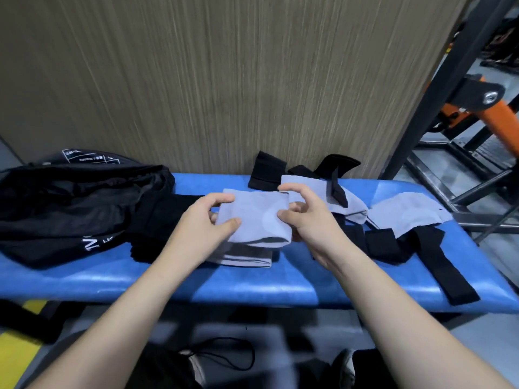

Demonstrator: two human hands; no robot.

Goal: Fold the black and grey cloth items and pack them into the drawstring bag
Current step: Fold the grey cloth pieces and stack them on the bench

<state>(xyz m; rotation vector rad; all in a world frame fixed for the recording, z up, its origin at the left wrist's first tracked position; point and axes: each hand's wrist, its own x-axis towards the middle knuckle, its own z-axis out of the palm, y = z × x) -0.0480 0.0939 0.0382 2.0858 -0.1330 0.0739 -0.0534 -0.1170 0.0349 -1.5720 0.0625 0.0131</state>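
Note:
A folded grey cloth (257,217) is held just above the blue padded bench (252,287). My left hand (209,217) pinches its left edge and my right hand (306,217) grips its right edge. Its black strap end (241,255) hangs down onto the bench. More grey pieces with black straps (407,214) lie to the right, one long black strap (446,265) reaching the bench's front edge. A black drawstring bag (78,206) with white print lies crumpled at the left.
A wood-grain wall (224,80) stands right behind the bench. A black and orange metal gym frame (463,113) rises at the right. Dark items and a black cord (224,357) lie on the floor below the bench's front edge.

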